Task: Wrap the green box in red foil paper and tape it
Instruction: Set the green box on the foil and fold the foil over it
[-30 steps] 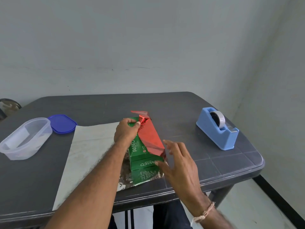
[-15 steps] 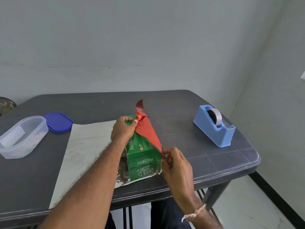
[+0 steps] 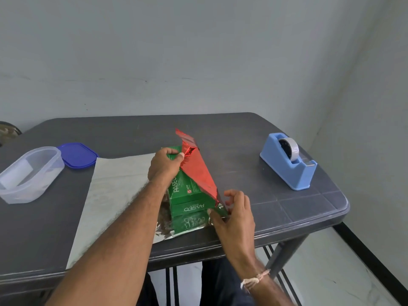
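1. The right hand [image 3: 237, 214] now sits lower at the green box's [image 3: 187, 193] near right corner, its fingers [image 3: 213, 214] pinching the foil there.
2. The red foil flap [image 3: 198, 173] now slopes tauter over the box's right side.

Dark grey table [image 3: 242, 138]. Far left: clear plastic container [image 3: 28, 173], apparently empty; blue lid [image 3: 77, 154] lies flat just beside it.

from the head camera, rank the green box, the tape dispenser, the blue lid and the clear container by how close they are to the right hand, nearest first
From the right hand:
1. green box, touching its fingertips, just left.
2. tape dispenser, at the table's right side.
3. blue lid, far left.
4. clear container, farthest, at the left edge.
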Action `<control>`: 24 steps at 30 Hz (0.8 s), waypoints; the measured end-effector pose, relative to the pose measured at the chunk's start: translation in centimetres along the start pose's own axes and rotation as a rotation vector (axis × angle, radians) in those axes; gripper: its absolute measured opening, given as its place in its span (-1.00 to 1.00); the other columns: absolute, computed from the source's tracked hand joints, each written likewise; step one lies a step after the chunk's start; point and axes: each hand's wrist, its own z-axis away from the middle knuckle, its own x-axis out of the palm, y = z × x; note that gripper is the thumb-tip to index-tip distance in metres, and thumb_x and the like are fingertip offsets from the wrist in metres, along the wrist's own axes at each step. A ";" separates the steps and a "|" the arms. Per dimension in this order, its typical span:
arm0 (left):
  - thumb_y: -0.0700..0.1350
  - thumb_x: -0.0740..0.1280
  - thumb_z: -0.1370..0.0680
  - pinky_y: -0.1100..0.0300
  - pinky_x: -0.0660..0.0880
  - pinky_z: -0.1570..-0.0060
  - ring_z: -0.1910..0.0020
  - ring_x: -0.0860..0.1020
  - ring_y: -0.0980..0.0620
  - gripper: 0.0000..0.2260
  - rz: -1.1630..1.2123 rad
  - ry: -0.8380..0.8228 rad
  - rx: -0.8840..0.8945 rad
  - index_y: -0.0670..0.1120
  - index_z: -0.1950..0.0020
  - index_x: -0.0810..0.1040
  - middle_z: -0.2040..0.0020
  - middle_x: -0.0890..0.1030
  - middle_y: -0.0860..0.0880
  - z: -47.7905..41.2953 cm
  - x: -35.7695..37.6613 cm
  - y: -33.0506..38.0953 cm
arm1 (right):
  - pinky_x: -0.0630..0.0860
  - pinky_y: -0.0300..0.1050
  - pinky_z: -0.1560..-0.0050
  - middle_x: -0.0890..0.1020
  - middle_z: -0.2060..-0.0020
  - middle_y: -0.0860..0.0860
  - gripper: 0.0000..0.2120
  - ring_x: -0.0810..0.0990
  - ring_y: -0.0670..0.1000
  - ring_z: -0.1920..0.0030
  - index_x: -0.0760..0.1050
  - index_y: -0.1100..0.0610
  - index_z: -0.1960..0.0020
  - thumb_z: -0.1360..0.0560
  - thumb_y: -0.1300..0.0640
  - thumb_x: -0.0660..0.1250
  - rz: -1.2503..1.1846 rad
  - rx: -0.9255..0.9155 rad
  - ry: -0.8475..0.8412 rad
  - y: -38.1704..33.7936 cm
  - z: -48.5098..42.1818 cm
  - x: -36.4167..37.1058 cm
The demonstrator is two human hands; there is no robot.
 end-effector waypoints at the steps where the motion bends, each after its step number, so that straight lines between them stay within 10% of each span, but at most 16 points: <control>1: 0.12 0.42 -0.57 0.16 0.45 0.18 0.24 0.49 0.22 -0.78 0.002 -0.003 0.002 0.07 -0.16 0.59 -0.02 0.60 0.10 0.0 0.0 0.0 | 0.60 -0.08 0.14 0.50 -0.01 -0.20 -0.56 0.56 -0.18 0.09 0.40 -0.10 -0.19 -0.47 0.26 0.49 -0.035 0.004 0.002 0.1 -0.1 0.3; 19: 0.14 0.44 -0.55 0.07 0.54 0.01 0.14 0.57 0.13 -0.78 0.017 0.016 -0.002 0.09 -0.12 0.60 -0.02 0.64 0.10 -0.2 0.3 -0.3 | 0.62 -0.10 0.14 0.55 -0.12 -0.08 -0.51 0.63 -0.01 0.14 0.40 -0.18 -0.17 -0.44 0.26 0.50 -0.225 0.244 -0.004 0.4 -1.5 -0.6; 24: 0.14 0.44 -0.55 0.08 0.54 0.08 0.18 0.58 0.14 -0.79 0.013 0.005 0.000 0.09 -0.12 0.60 0.00 0.65 0.10 -0.2 0.2 -0.3 | 0.52 -0.20 -0.04 0.50 -0.18 -0.06 -0.44 0.56 -0.04 -0.16 0.39 -0.02 -0.31 -0.43 0.21 0.57 -0.144 0.227 -0.093 -0.6 -1.8 0.2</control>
